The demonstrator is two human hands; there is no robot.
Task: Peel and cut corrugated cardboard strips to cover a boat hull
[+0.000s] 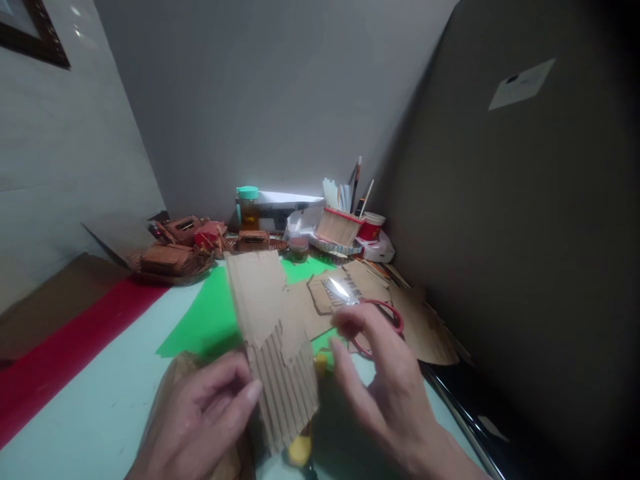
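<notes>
A torn piece of corrugated cardboard point(273, 333) stands raised in the middle, its lower part peeled to bare ridges. My left hand point(205, 413) pinches its left edge between thumb and fingers. My right hand point(385, 380) is to the right of the piece, apart from it, with thumb and index finger spread and nothing visible between them. Just beyond those fingers lie scissors point(395, 310) with red handles and shiny blades. Under the blades is a flat cardboard sheet point(365, 280) with dark drawn lines. Part of a yellow object point(300, 450) shows beneath the held piece.
Green paper point(205, 320) covers part of the pale table point(120, 360). Brown cardboard models point(170, 259) stand at the back left. Behind are a teal-lidded bottle point(248, 208), a stick-sided holder point(339, 227) and a red cup point(371, 227). More cardboard point(425, 327) lies by the dark right panel.
</notes>
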